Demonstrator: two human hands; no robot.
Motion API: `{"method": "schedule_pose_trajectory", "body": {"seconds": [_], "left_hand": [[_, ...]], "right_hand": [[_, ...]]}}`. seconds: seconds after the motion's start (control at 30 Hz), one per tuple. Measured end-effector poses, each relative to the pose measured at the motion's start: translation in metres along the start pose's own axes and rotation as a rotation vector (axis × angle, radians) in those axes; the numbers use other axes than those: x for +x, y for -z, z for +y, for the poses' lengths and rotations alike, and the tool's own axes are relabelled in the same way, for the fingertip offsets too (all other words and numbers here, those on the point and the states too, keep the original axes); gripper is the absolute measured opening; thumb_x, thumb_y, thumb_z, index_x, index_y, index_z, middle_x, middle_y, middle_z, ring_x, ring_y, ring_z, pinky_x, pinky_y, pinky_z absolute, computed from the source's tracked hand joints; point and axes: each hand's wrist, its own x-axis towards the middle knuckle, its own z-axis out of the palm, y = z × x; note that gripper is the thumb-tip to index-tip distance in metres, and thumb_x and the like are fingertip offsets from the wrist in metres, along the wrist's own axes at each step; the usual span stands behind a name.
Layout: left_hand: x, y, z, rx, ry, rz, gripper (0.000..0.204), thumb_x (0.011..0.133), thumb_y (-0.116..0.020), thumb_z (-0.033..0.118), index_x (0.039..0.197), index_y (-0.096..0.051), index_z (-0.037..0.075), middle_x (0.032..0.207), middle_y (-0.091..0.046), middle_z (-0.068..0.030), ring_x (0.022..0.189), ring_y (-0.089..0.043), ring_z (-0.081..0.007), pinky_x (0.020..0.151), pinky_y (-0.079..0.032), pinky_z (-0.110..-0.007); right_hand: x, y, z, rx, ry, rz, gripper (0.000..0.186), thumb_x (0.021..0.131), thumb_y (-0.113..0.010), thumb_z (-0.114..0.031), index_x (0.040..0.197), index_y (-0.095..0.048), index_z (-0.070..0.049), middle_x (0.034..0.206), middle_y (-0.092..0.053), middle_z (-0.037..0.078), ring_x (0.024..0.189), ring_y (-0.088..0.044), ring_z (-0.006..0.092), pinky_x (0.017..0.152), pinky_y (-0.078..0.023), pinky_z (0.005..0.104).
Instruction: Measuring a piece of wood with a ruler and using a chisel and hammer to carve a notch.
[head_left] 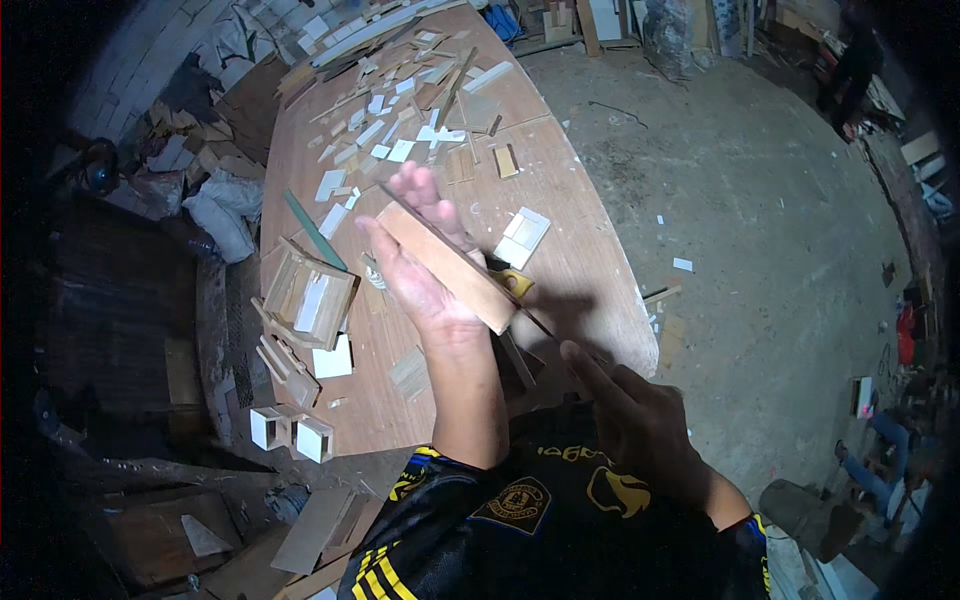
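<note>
My left hand (425,285), palm up, holds a narrow light-brown wooden block (447,262) slanting across it, with the thumb at its left side and the fingers behind. My right hand (640,410) is closed, index finger extended, around the near end of a long thin dark tool (538,321), perhaps a file. The tool lies along the block's right edge, its far tip showing past the block's upper end. Its handle is hidden in my right hand. Just behind the block's lower end, a small yellow object (518,284) is partly covered.
The wooden table (590,270) carries scattered wood and white offcuts (400,150) at its far end. A small wooden box frame (310,298) and white-faced blocks (312,440) stand at left. A white-topped piece (523,237) lies right of my left hand. Sacks (222,215) lean beyond the left edge.
</note>
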Motion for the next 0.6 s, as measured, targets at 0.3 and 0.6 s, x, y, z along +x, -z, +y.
{"method": "schedule_pose_trajectory", "body": {"seconds": [0.3, 0.6], "left_hand": [[-0.006, -0.002, -0.01, 0.09, -0.061, 0.032, 0.058, 0.096, -0.032, 0.052, 0.129, -0.043, 0.006, 0.134, -0.049, -0.0074, 0.125, -0.047, -0.0228, 0.087, -0.054, -0.042], [-0.008, -0.002, -0.019, 0.086, 0.013, -0.079, 0.054, 0.098, -0.032, 0.048, 0.128, -0.042, 0.005, 0.136, -0.046, -0.0128, 0.125, -0.047, -0.0262, 0.09, -0.052, -0.048]], "right_hand": [[0.014, 0.0, -0.01, 0.068, -0.01, 0.062, 0.063, 0.078, -0.055, 0.007, 0.137, -0.045, -0.014, 0.067, -0.055, 0.01, 0.051, -0.056, 0.0257, 0.047, -0.047, 0.038], [0.016, 0.004, -0.006, 0.024, -0.043, -0.015, 0.065, 0.077, -0.056, 0.007, 0.137, -0.044, -0.014, 0.072, -0.06, 0.011, 0.052, -0.058, 0.0248, 0.046, -0.047, 0.0376]]}}
